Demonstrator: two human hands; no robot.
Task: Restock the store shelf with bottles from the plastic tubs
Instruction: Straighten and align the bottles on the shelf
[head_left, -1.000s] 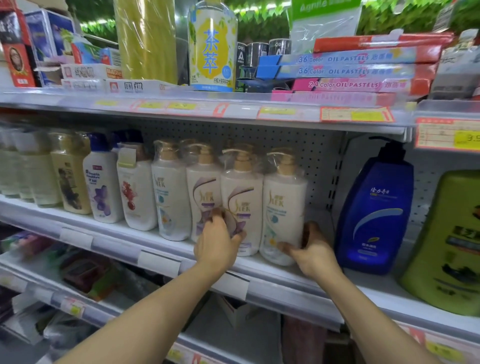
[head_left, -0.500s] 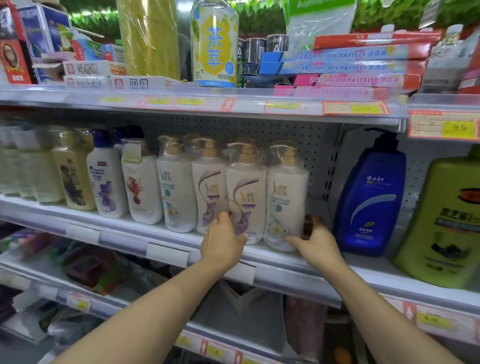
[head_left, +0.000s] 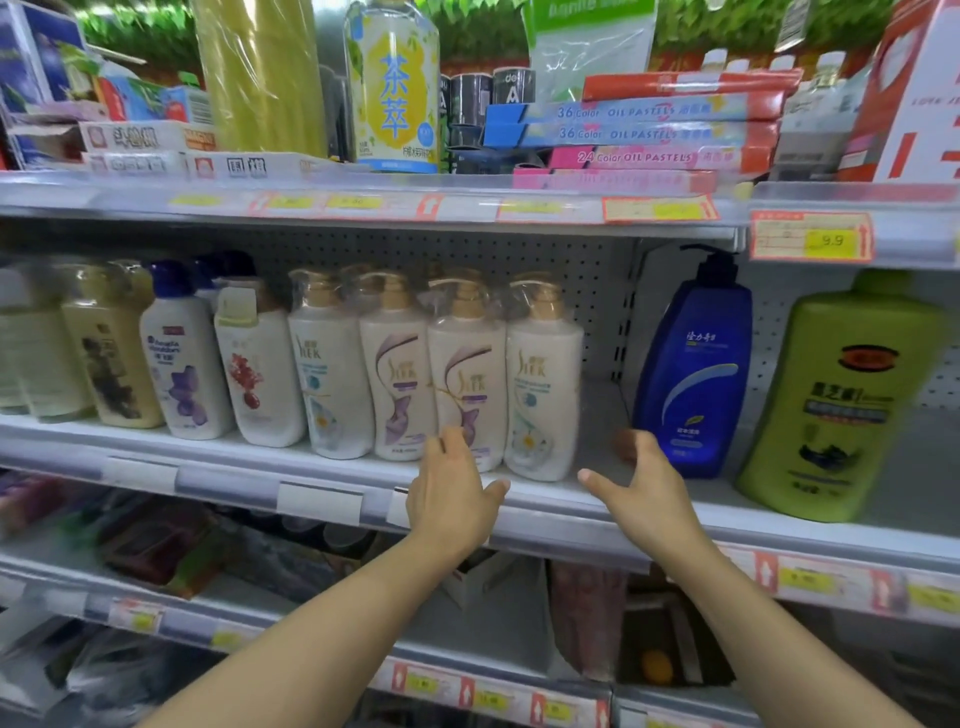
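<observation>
Several white pump bottles with gold caps stand in a row on the middle shelf (head_left: 597, 506). The rightmost white bottle (head_left: 540, 384) and the one beside it with a purple swirl (head_left: 465, 379) are upright near the shelf's front edge. My left hand (head_left: 452, 493) hovers open just in front of the purple-swirl bottle's base, holding nothing. Right of the row, my right hand (head_left: 641, 483) is open with fingers spread, apart from the rightmost bottle. No plastic tub is in view.
A blue pump bottle (head_left: 696, 374) and a big green bottle (head_left: 841, 400) stand right of a gap on the shelf. More bottles (head_left: 182, 358) fill the left. Oil pastel boxes (head_left: 644, 135) and a tall drink bottle (head_left: 392, 88) sit on the upper shelf.
Both hands have let go of the two rightmost white bottles and drawn back toward me, opening. The bottles stay upright on the shelf.
</observation>
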